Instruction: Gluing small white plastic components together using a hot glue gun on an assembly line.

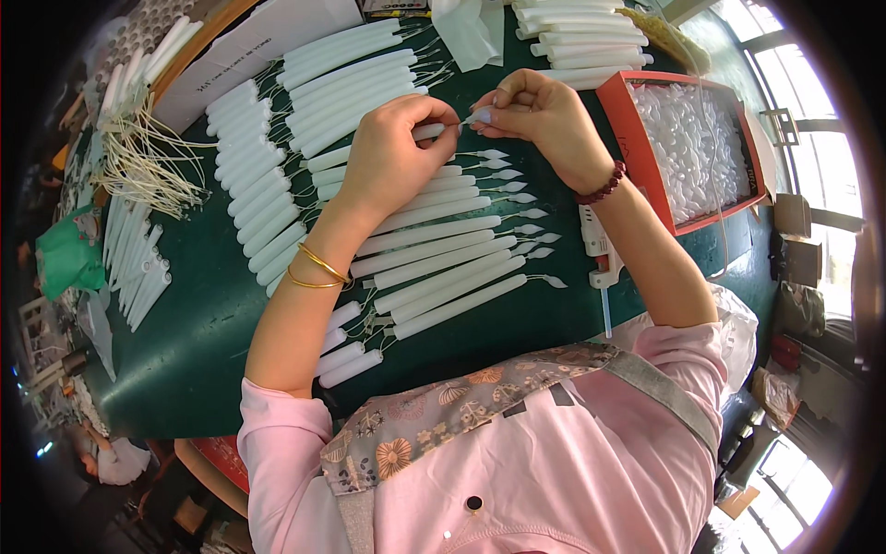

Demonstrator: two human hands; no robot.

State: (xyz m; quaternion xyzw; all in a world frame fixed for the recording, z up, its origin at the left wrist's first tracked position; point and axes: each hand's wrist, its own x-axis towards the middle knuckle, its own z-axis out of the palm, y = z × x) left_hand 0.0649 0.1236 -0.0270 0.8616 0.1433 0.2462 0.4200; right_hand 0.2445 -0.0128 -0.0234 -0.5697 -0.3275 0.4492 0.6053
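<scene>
green table [203, 369]; red box [637, 148] of loose tips [688, 138], right; far sticks [355, 88] untipped, nearer sticks [443, 245] tipped. far off, left hand [401, 148] pinches a white stick [428, 132], right hand [554, 120] a flame tip [480, 115], perhaps unjoined.

From where I stand, the dark green tabletop [175, 379] has a glossy sheen; along its far left side leans a pale cardboard panel [254, 57] with dark printing, a brown wooden strip [205, 46] just beside it; at the far edge I see a crumpled white sheet [469, 35]; over on the left sits a bright green bag [69, 256], and below the near edge shows a red seat with a tan rim [221, 459]; beyond that, someone in a white top [122, 462]; to the right, brown cardboard boxes [794, 214] stand near tall, bright windows [831, 157].
</scene>
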